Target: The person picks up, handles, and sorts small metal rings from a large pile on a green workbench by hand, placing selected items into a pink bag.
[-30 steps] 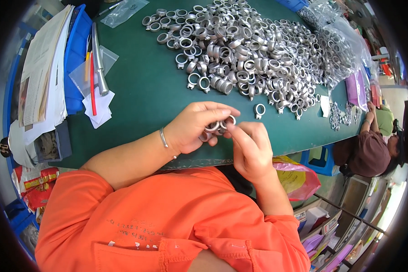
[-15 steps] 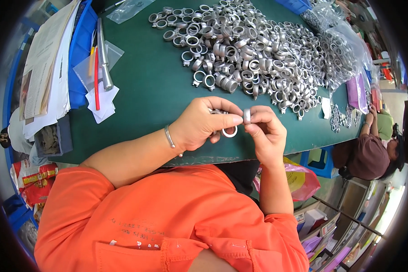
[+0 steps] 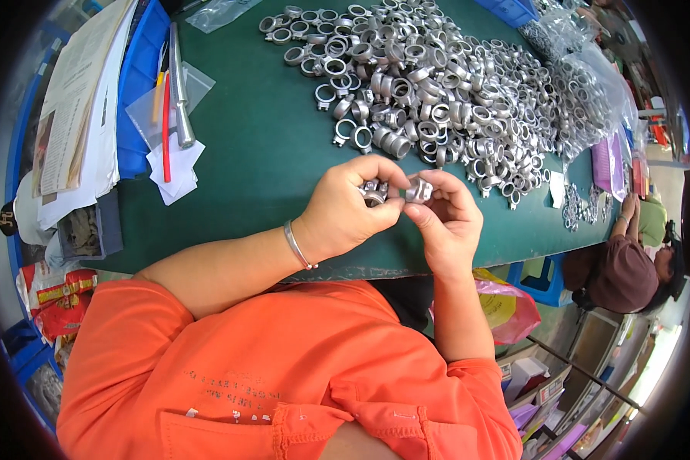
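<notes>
My left hand [image 3: 353,196] is closed around several silver metal rings [image 3: 373,193], which show between its thumb and fingers. Pinched in my right hand [image 3: 448,218] is a single metal ring [image 3: 418,191], its lumpy side turned up. The left fingertips come close to that ring; whether they touch it I cannot tell. Both hands are above the green tabletop [image 3: 230,146], near its front edge. Beyond them spreads a large pile of similar metal rings [image 3: 429,84], many with a small raised setting on the band.
At the left lie a tapered metal rod [image 3: 179,92], a red pen [image 3: 166,130], white paper slips [image 3: 178,172] and a blue tray [image 3: 142,84] with papers [image 3: 80,107]. Plastic bags [image 3: 590,92] and a purple basket [image 3: 609,165] stand at the right. Another person [image 3: 629,264] sits beyond.
The ring in my right hand has turned from its smooth band to its lumpy side. My left fingers have closed further over their rings. The view has shifted slightly.
</notes>
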Motion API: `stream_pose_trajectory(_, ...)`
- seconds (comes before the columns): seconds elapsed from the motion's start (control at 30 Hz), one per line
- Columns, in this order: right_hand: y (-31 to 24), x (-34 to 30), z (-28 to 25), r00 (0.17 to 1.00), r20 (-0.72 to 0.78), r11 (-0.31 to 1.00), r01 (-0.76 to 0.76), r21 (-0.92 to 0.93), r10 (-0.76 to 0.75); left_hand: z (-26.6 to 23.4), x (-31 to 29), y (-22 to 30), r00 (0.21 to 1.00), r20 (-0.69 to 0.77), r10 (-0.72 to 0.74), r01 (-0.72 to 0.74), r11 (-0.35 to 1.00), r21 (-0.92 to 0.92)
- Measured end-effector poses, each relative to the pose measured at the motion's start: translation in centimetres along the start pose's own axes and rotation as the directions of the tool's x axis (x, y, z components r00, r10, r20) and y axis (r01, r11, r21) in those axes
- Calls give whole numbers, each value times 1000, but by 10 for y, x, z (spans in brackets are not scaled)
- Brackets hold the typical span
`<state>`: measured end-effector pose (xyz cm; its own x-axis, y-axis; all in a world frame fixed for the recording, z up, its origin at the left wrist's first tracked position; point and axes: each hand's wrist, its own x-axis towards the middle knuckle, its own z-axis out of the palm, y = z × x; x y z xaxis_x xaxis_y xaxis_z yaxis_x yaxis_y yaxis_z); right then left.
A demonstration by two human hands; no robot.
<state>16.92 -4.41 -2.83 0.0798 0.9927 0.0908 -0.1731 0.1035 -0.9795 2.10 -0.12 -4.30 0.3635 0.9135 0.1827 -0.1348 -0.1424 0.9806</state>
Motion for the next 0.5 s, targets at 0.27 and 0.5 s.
stream_pose_trajectory(0.27, 4, 0, -4, 997, 34, 996, 71, 60, -73, -7, 2, 16, 926, -32, -376, 353, 894, -276)
stream_pose_trajectory(0.5, -2, -1, 44, 827, 252, 305, -442, 843, 502, -14, 10, 35, 842, 192, 504, -525, 686, 503)
